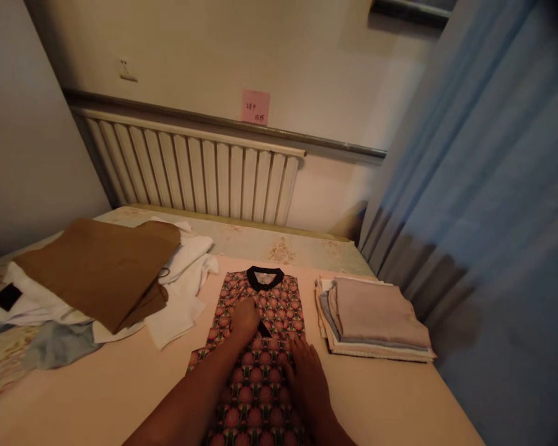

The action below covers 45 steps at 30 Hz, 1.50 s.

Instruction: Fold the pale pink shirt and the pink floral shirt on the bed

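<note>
A patterned shirt (pixel 255 375) in pink, green and black lies lengthwise before me, its black collar (pixel 265 277) at the far end. My left hand (pixel 245 319) is closed on the upper front of this shirt, just below the collar; its fingertips are hidden. A short black strip (pixel 264 329) shows beside that hand. My right hand (pixel 309 375) rests with its fingers stretched out along the right edge of the shirt, lower down. The bottom of the shirt runs out of view.
To the right is a stack of folded clothes (pixel 376 313), pink on top. A loose heap with a brown garment (pixel 106 263) and white clothes (pixel 181 297) lies at the left. Behind the bed stands a radiator (pixel 199 173); a blue curtain (pixel 483 204) hangs on the right.
</note>
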Motion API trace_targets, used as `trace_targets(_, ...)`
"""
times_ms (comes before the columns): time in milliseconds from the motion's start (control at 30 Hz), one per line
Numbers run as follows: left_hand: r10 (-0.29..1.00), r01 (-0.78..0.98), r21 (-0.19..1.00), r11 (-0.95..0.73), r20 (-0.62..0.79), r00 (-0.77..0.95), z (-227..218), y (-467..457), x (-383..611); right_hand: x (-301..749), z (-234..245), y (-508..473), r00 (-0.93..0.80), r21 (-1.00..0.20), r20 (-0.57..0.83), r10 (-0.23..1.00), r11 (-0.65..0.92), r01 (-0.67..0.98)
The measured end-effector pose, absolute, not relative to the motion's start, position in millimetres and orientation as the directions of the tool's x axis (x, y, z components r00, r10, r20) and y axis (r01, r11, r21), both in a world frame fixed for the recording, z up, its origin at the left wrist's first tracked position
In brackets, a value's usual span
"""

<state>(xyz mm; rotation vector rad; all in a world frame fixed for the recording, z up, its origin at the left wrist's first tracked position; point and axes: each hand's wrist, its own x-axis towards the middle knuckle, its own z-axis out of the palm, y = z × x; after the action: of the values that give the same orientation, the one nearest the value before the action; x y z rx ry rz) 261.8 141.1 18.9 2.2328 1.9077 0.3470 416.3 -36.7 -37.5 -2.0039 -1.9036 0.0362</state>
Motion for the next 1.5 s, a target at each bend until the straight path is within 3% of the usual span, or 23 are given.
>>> trace_targets(367,0.918,0.866,0.305,-0.396,0.126,0.375,23,111,304,416,-38,-38,0.091,-0.275,0.246,0.965,-0.021,0.961)
trace_targets(733,0.749,0.704,0.271,-0.656,0.121,0.651,4,88,314,415,-34,-37,0.104,-0.268,0.215,0.971,-0.044,0.962)
trace_targets(833,0.763,0.717,0.272,-0.641,0.132,0.632,5,95,308,415,-35,-37,0.099,-0.269,0.23,0.968,-0.035,0.963)
trace_targets(1133,0.924,0.902,0.219,-0.373,0.172,0.341,7,137,279,415,-34,-38,0.088,-0.283,0.237,0.968,-0.018,0.959)
trace_targets(1500,0.923,0.917,0.163,-0.365,0.19,0.334,1,148,295,415,-37,-36,0.089,-0.292,0.196,0.976,-0.029,0.956)
